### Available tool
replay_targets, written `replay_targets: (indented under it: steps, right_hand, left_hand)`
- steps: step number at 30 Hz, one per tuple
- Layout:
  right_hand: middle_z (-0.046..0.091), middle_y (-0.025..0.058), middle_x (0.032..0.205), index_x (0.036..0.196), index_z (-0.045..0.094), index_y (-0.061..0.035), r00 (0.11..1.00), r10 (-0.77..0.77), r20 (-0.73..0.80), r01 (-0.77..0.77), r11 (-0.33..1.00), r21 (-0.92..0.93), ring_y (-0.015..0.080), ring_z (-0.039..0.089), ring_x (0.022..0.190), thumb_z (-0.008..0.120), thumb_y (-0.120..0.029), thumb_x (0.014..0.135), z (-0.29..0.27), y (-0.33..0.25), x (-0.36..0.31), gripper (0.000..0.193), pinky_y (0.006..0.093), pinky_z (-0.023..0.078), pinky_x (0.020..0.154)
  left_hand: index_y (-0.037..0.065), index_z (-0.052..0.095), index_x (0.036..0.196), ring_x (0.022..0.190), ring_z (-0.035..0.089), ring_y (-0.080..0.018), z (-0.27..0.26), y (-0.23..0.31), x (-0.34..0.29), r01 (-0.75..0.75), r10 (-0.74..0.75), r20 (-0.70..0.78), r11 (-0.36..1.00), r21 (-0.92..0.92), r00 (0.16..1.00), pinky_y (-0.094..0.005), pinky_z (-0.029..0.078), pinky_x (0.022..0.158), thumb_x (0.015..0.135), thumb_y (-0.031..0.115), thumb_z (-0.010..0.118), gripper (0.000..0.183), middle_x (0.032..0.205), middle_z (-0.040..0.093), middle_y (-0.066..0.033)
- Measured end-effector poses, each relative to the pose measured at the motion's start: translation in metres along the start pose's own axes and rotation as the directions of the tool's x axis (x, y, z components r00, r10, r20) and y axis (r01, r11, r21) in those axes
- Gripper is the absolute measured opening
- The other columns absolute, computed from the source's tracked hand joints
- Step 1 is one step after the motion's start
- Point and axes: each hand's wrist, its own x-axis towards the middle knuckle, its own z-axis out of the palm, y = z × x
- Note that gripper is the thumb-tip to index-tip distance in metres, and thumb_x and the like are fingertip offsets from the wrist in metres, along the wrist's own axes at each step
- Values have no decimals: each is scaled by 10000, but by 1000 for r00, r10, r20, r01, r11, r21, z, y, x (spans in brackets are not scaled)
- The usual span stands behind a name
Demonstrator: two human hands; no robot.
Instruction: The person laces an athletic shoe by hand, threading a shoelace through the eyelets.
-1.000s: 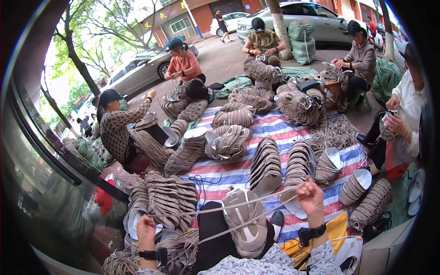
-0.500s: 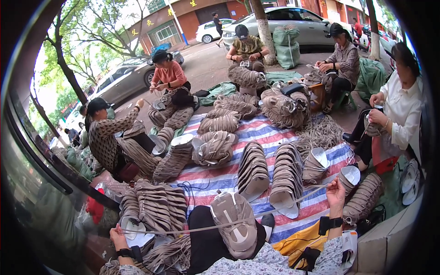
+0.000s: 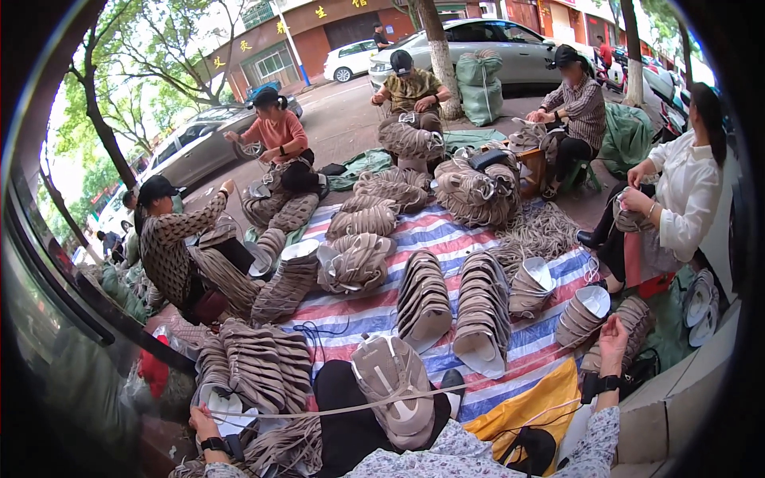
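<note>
A beige shoe upper [image 3: 392, 378] rests across my dark-trousered lap, its toe end towards me. A long, flat beige shoelace [image 3: 335, 412] is drawn out nearly straight over it, from side to side. My left hand [image 3: 202, 423], low at the left beside a bundle of uppers, has its fingers closed on one end of the lace. Out to the right, my right hand [image 3: 613, 344] is raised with the fingers pinched at the other end. Both hands are clear of the upper. How the lace passes through the upper's eyelets is too small to tell.
Stacked uppers [image 3: 482, 311] stand on the striped sheet [image 3: 442, 235] ahead, with loose laces [image 3: 538, 233] beyond. More bundled uppers [image 3: 263, 362] and laces [image 3: 291, 446] lie at my left. Several people sit around handling uppers. A yellow cloth [image 3: 530, 410] lies at my right.
My right hand has moved outward to the right and the lace stretches wider. My left hand stays low at the left. The whole view has shifted slightly.
</note>
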Motion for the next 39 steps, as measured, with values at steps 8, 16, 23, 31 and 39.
replay_targets:
  steps: [8, 16, 23, 31, 39]
  right_hand:
    - [712, 48, 1006, 1142, 641, -56, 996, -29, 89, 52, 962, -268, 140, 682, 916, 573, -94, 988, 38, 13, -55, 173, 254, 551, 749]
    - [677, 58, 989, 998, 713, 6, 526, 251, 812, 668, 469, -578, 126, 626, 789, 650, -172, 953, 196, 173, -214, 194, 291, 517, 742]
    - [610, 26, 856, 990, 635, -22, 243, 644, 726, 318, 654, -687, 99, 545, 781, 543, -210, 1011, 268, 211, -336, 211, 273, 461, 714]
    - [612, 39, 779, 953, 643, 0, 578, 464, 672, 463, 492, -738, 97, 572, 748, 575, -158, 984, 228, 177, -290, 174, 275, 470, 664]
    - [615, 236, 735, 899, 588, -15, 810, 183, 558, 578, -87, -811, 444, 635, 747, 552, -183, 938, 115, 154, -234, 176, 516, 472, 609]
  left_hand:
    - [14, 620, 700, 479, 514, -115, 69, 51, -33, 317, -335, 223, 942, 110, 916, -200, 405, 467, 838, 121, 553, 187, 662, 640, -67]
    - [-12, 680, 700, 498, 457, -48, 197, 243, -224, -426, 123, 906, 902, 67, 405, -255, 336, 466, 903, 146, 619, 264, 534, 526, 19]
    - [-27, 705, 809, 537, 454, -24, 234, 317, -324, -234, 80, 993, 971, -57, 92, -219, 335, 480, 918, 111, 652, 184, 583, 542, 40]
    - [101, 516, 787, 583, 324, -42, 201, 339, -286, 379, -167, 985, 915, 137, 45, -217, 289, 526, 1052, 230, 496, 296, 680, 375, 48]
    - [8, 558, 1004, 760, 507, -101, 161, 312, -238, 915, -281, 923, 376, -146, 263, -254, 452, 698, 1022, 183, 538, 177, 791, 519, -1]
